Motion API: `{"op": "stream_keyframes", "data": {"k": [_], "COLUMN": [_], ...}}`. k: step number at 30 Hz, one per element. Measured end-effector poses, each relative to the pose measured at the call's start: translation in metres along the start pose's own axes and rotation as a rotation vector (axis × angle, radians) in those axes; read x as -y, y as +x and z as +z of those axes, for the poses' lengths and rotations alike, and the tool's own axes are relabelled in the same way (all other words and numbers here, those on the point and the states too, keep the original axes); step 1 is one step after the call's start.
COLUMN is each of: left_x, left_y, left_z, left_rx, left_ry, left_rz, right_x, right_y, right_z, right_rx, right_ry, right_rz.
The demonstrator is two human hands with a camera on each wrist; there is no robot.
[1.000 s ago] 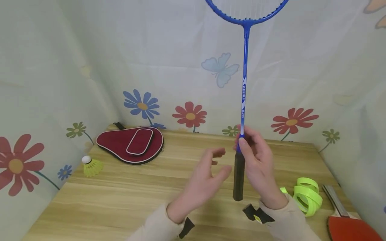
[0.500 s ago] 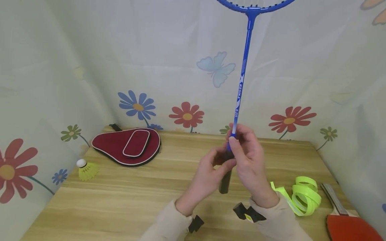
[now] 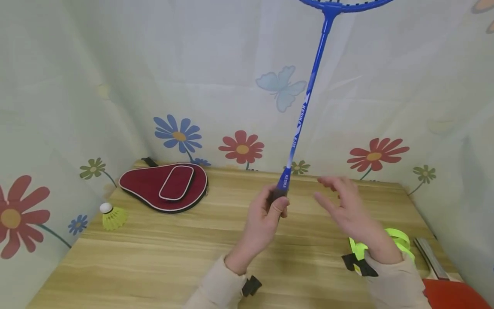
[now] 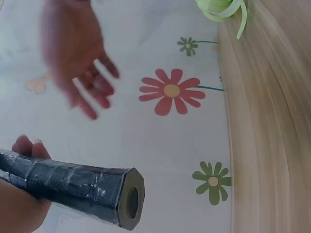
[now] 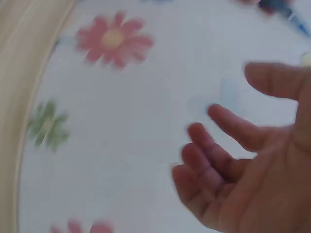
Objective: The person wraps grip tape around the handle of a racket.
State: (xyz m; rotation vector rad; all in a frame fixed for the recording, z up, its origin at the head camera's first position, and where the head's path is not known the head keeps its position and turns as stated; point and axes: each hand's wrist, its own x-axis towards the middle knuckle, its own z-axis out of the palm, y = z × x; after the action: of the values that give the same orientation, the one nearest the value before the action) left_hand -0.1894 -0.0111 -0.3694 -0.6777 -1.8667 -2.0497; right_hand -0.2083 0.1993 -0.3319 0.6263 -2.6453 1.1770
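Note:
A blue badminton racket (image 3: 308, 92) stands tilted above the table, its head cut off by the top of the head view. My left hand (image 3: 262, 219) grips its dark handle near the top, thumb across the front. In the left wrist view the black wrapped handle (image 4: 73, 184) runs out past the hand, its hollow butt end showing. To the right, my right hand (image 3: 349, 210) is off the racket, fingers spread and loosely bent with nothing in them. The right wrist view shows the same right hand (image 5: 252, 160) with its palm bare.
On the wooden table (image 3: 173, 257) lie a dark red paddle case (image 3: 143, 182) at back left and a yellow shuttlecock (image 3: 114, 218) near the left edge. A neon yellow-green ribbon coil (image 3: 401, 238) and a red table tennis paddle (image 3: 451, 294) lie at right. A flowered curtain (image 3: 216, 77) hangs behind.
My left hand has come up to the racket and taken its handle. My right hand has let go of the racket and moved away right. The racket now leans further right at its top.

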Motion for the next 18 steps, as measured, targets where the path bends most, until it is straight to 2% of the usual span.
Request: {"op": "stream_keyframes", "data": {"k": [3,6,10,13,16,18], "left_x": [-0.001,-0.002,-0.006,-0.009,-0.01,-0.011], "left_y": [-0.001,-0.003,-0.004,-0.003,-0.003,-0.003], "left_z": [-0.002,-0.002,-0.003,-0.004,-0.007,-0.008], "left_rx": [0.006,0.016,0.011,0.007,0.007,0.001], "left_ry": [-0.007,-0.018,-0.033,-0.04,-0.064,-0.082], "left_rz": [0.013,0.03,0.038,0.042,0.041,0.038], "right_x": [-0.037,-0.071,-0.1,-0.108,-0.113,-0.115], "right_y": [-0.01,-0.022,-0.035,-0.038,-0.036,-0.034], "right_z": [-0.012,-0.02,-0.027,-0.032,-0.03,-0.023], "right_rx": [0.086,0.113,0.168,0.28,0.396,0.438], "right_ry": [-0.178,-0.327,-0.476,-0.493,-0.42,-0.37], "right_rz": [0.124,0.197,0.289,0.384,0.434,0.438]}}
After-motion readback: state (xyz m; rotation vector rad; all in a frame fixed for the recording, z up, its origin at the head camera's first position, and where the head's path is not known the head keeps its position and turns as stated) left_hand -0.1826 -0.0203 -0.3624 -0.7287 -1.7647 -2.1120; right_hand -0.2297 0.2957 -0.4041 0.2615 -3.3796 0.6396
